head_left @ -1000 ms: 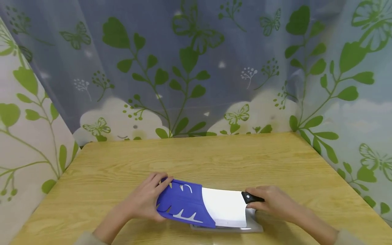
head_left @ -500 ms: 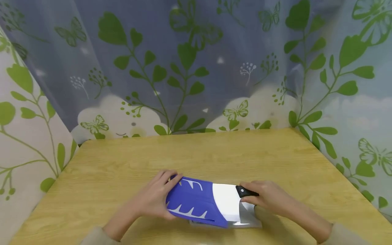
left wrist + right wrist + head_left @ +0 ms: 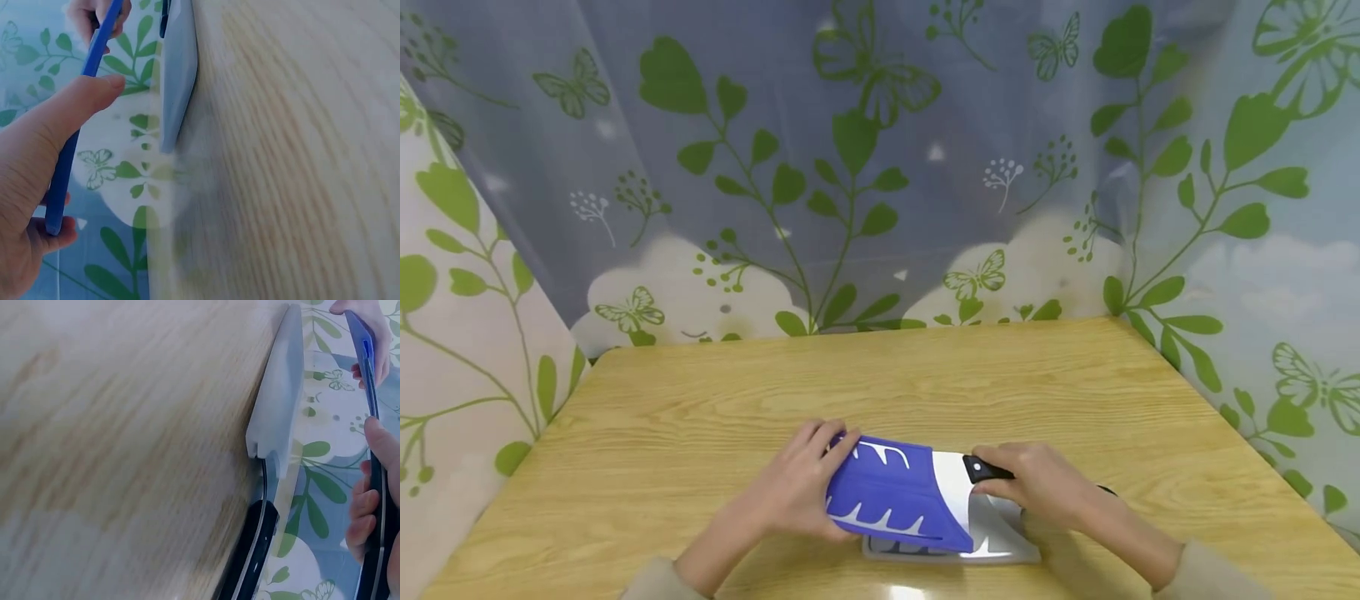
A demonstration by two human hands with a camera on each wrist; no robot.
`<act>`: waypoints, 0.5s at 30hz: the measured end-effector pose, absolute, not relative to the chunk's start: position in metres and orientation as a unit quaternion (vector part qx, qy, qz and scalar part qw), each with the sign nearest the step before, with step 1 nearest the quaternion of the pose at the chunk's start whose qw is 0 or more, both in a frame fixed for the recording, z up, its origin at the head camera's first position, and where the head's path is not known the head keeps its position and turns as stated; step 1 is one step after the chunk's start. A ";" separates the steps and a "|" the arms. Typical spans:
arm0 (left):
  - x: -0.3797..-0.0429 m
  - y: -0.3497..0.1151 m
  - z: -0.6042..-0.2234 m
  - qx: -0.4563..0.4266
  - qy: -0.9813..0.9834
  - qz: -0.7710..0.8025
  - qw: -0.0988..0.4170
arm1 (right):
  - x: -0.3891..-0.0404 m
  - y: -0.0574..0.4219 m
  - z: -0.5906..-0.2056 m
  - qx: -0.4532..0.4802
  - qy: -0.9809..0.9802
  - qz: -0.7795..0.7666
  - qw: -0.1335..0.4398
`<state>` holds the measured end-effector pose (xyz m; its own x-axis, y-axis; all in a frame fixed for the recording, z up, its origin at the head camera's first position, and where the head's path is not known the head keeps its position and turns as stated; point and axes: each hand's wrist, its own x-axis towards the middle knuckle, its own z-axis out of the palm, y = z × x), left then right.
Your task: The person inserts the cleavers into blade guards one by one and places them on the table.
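Observation:
My left hand (image 3: 793,492) grips a blue knife sheath (image 3: 895,500) with white leaf marks, thumb on its near face (image 3: 65,169). My right hand (image 3: 1037,487) holds the black handle (image 3: 981,469) of a cleaver. Its pale blade (image 3: 953,483) is mostly inside the sheath, with only a narrow strip showing. Both are held just above the wooden table (image 3: 700,400). In the right wrist view my right hand's fingers (image 3: 365,506) curl round the handle, and the blue sheath (image 3: 369,369) lies beyond.
A second knife (image 3: 1000,546) lies flat on the table under the held one, with a greyish cover (image 3: 278,406) and a black handle (image 3: 253,556). Leaf-print curtains (image 3: 880,167) close in the table at the back and both sides.
The blade has slid further into the blue sheath, leaving less of it showing. My right hand moved left toward my left hand.

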<state>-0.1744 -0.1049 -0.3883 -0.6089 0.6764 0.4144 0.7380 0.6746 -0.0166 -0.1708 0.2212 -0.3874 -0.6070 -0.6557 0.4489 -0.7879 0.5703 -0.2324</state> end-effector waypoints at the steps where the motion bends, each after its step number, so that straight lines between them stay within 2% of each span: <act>1: -0.175 -0.104 -0.389 -0.395 -0.893 -0.079 0.199 | -0.171 0.222 -0.387 0.417 -0.871 0.205 0.160; 11: -0.174 -0.100 -0.390 -0.386 -0.898 -0.086 0.192 | -0.176 0.223 -0.384 0.435 -0.860 0.195 0.181; 15: -0.176 -0.100 -0.389 -0.384 -0.899 -0.091 0.190 | -0.177 0.221 -0.384 0.427 -0.867 0.202 0.161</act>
